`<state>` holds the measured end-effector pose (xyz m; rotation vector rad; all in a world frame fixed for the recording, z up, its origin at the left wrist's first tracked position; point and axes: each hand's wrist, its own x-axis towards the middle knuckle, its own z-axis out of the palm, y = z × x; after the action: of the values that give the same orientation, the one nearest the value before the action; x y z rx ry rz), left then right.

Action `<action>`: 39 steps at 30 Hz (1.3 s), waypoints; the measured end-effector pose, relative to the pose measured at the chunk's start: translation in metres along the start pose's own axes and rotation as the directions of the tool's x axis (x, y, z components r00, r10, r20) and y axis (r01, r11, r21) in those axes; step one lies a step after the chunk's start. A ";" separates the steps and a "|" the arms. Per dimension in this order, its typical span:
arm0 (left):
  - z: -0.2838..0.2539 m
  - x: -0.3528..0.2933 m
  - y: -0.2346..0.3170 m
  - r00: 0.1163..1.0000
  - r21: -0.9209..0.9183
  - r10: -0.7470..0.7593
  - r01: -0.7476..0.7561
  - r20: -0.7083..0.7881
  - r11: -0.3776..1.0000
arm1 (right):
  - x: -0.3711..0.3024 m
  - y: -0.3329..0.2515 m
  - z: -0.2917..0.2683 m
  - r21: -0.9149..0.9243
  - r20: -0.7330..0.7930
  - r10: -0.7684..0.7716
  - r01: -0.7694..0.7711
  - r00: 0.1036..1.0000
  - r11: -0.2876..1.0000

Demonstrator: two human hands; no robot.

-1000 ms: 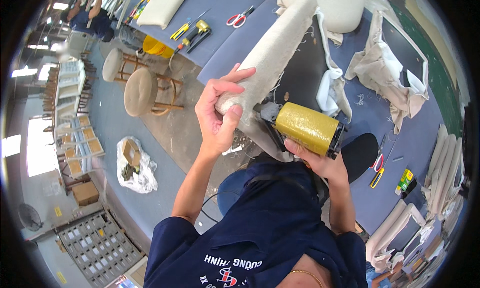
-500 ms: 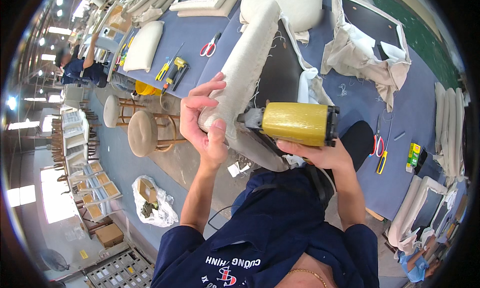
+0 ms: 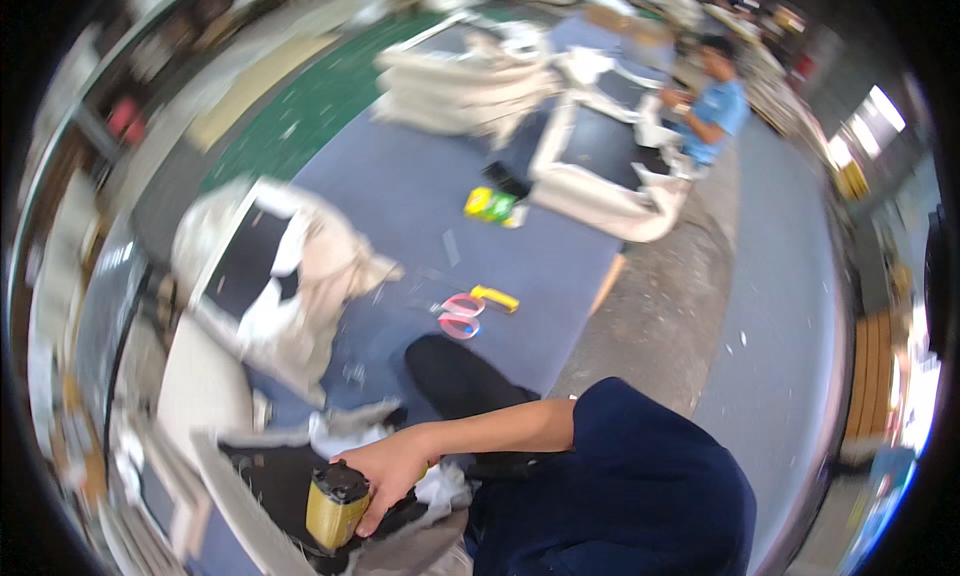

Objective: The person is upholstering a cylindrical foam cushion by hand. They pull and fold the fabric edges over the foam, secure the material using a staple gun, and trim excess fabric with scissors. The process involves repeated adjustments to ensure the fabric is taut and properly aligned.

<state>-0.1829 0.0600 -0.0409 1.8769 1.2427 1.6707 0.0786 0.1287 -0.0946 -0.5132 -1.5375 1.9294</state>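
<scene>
My right hand (image 3: 395, 471) is closed around a yellow pneumatic staple gun (image 3: 335, 508) with a black end cap. The gun lies over the dark underside of an upholstered seat cushion (image 3: 268, 471) with cream fabric along its edge. Loose white and beige cloth (image 3: 440, 488) bunches up beside the hand. My left hand is outside the picture. The gun's nose is hidden, so I cannot tell if it touches the cushion. The frame is somewhat smeared by motion.
On the blue table (image 3: 400, 206) lie red-handled scissors (image 3: 460, 324), a yellow-handled tool (image 3: 495, 298) and a green-yellow box (image 3: 490, 206). A part-covered cushion (image 3: 320, 266) sits left; stacked cushions (image 3: 460, 86) and a cushion frame (image 3: 600, 156) stand farther off, near a co-worker (image 3: 715, 111) in light blue.
The view has swung to the right, bringing the table's far side and the co-worker closer to the middle. My left hand has left the picture; my right still holds the staple gun.
</scene>
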 end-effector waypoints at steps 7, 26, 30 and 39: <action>0.014 0.062 0.035 0.872 0.061 0.162 -0.213 0.462 0.975 | -0.173 0.071 -0.117 -0.573 -0.787 -0.241 -0.528 0.568 0.627; 0.007 0.097 0.057 0.864 0.225 0.049 -0.184 0.501 0.957 | -0.308 0.157 -0.202 0.004 -0.984 0.170 -0.956 0.049 0.294; -0.027 0.112 0.036 0.836 0.219 -0.010 -0.132 0.549 0.967 | -0.301 0.126 -0.190 -0.083 -0.996 -0.023 -0.826 0.085 0.558; -0.021 0.126 0.014 0.890 0.235 0.152 -0.272 0.430 0.933 | -0.131 -0.064 -0.094 -0.265 -0.900 -0.133 -0.280 0.414 0.923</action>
<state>-0.2059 0.1439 0.0543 2.4621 1.1826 1.1375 0.2496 0.1186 -0.0655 -1.5436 -1.0707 0.9576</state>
